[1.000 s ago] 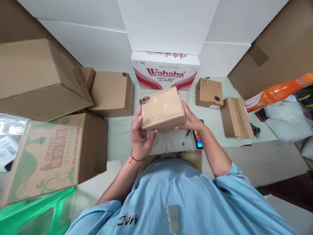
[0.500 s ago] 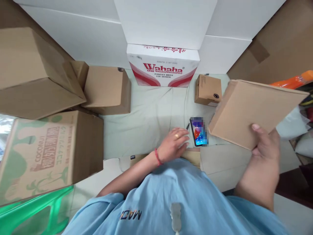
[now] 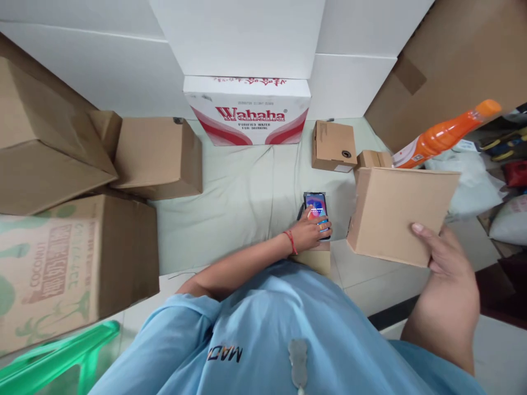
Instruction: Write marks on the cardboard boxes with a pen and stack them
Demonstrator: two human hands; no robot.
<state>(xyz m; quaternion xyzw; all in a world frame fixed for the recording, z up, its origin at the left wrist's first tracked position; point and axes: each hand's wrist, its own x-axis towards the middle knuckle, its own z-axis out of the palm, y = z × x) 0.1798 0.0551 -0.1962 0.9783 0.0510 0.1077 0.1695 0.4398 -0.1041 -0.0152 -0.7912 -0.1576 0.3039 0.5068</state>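
My left hand (image 3: 312,230), with a ring and a red bracelet, lies over the lower part of a smartphone (image 3: 316,204) with a lit screen. Its fingers are spread across the glass; the phone rests on the pale green cloth (image 3: 234,214) near the front edge. A dark, thin object beside the phone is partly covered by this hand. On the right, my right hand (image 3: 448,252) grips a plain brown cardboard box (image 3: 405,214) by its lower right corner. The thumb presses on the face towards me, while the other fingers are mostly hidden behind it.
A white and red water carton (image 3: 251,112) stands at the back, beside a small brown box (image 3: 333,145). An orange bottle (image 3: 444,137) leans behind the held box. Large cartons (image 3: 127,249) pile up at left above a green plastic stool (image 3: 61,356).
My left hand has moved right, from beside the phone onto its screen. The box in my right hand has come lower and more upright, uncovering the orange bottle. The view has shifted right.
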